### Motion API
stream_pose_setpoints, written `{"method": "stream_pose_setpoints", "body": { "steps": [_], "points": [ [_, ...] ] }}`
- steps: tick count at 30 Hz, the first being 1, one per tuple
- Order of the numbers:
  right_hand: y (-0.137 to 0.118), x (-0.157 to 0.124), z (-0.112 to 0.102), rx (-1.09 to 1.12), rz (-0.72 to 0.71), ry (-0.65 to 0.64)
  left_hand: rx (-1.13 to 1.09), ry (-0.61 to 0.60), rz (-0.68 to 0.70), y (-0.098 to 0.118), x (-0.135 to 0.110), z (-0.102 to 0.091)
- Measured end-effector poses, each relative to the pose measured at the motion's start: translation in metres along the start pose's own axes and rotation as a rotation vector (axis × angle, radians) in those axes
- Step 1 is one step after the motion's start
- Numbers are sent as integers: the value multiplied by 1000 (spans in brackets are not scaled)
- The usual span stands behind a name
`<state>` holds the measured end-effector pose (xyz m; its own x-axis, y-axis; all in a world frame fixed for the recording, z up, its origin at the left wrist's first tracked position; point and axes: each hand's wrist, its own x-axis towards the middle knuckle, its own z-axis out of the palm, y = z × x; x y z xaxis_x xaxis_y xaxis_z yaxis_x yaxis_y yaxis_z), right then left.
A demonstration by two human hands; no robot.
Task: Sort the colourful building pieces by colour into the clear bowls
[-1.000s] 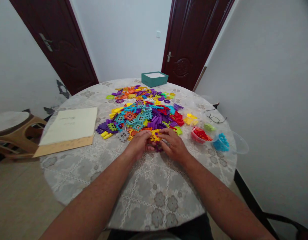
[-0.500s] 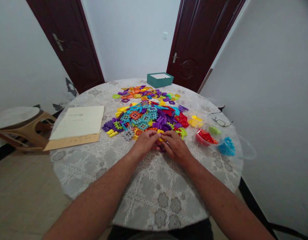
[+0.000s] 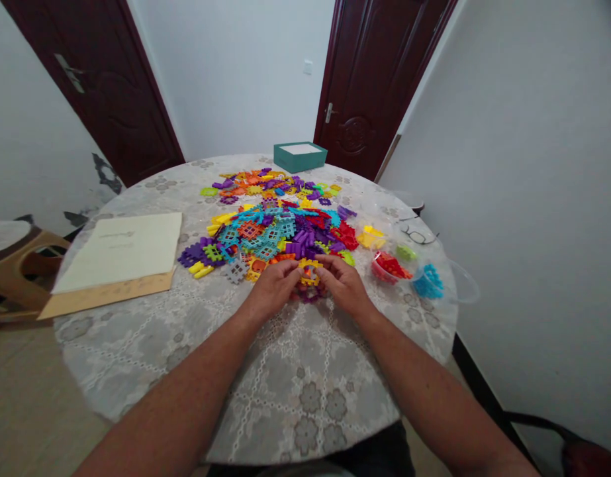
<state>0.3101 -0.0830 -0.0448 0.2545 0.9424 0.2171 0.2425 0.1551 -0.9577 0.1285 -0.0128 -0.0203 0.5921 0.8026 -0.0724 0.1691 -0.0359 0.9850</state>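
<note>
The left hand (image 3: 274,286) and right hand (image 3: 347,283) pinch a yellow piece (image 3: 310,263). To their right, a tub (image 3: 381,273) holds red pieces (image 3: 393,265); farther right are blue pieces (image 3: 428,282).

Got a piece (image 3: 310,263) between my fingers (image 3: 287,265), just in front of the main heap (image 3: 273,235) on the surface (image 3: 258,397) — second heap (image 3: 265,183) behind that, box (image 3: 301,161) at the far edge. Papers (image 3: 131,238) to my left, tubs (image 3: 379,271) right, glasses (image 3: 414,236) near them.

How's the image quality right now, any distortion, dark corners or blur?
Head view: wide-angle stretch, with the left door and right door leaning outward; soft light; upper-right corner darkened; cream sheet print unreadable; yellow interlocking piece slightly soft.
</note>
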Motion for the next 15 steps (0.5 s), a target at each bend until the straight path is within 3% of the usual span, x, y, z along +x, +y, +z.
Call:
{"method": "stream_pose_setpoints", "body": {
  "steps": [6,9,12,15],
  "points": [
    [-15,3,-5,55,190,-189,241,-41,172,-4,0,-2],
    [-33,3,-22,-81,164,-238,321,64,236,-2,-3,-3],
    [-60,12,-51,-363,20,-97,329,311,264,4,-5,-10],
    [-80,39,-86,-818,-111,200,292,562,293,9,-4,-23]
  ]
}}
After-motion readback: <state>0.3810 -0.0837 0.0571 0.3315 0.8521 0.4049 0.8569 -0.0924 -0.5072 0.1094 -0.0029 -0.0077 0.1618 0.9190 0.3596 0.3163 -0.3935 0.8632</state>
